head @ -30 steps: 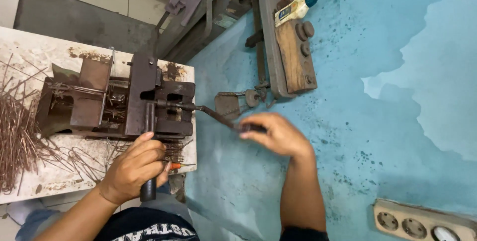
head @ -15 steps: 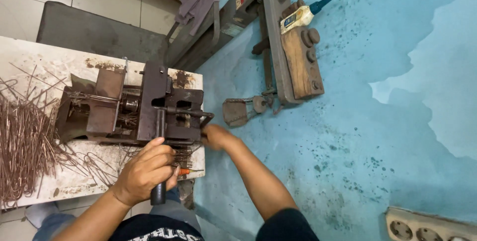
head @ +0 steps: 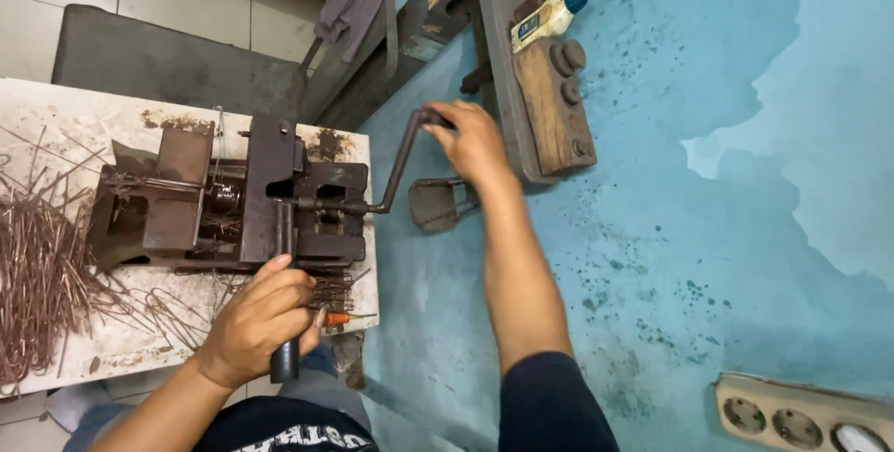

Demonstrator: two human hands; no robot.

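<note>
With my left hand (head: 263, 317) clenched around the dark upright lever (head: 285, 298) at the near side of the rusty bending machine (head: 237, 196), and my right hand (head: 475, 140) closed on the grip of the crank handle (head: 402, 161) out past the tabletop (head: 65, 117) edge, I judge the main risk to be a slip. The crank arm is thin and angled, and my right palm wraps only its very end; a jerk could tear it loose and throw my knuckles against the wooden block (head: 549, 103) just beyond them. Loose bent wires (head: 42, 275) lie heaped to the left of my left hand, some strands trailing under the machine, so one could snag in the mechanism and jam it. Short cut pieces and a small orange-tipped tool (head: 340, 318) sit just beside my left fingers and could be knocked off the edge.
</note>
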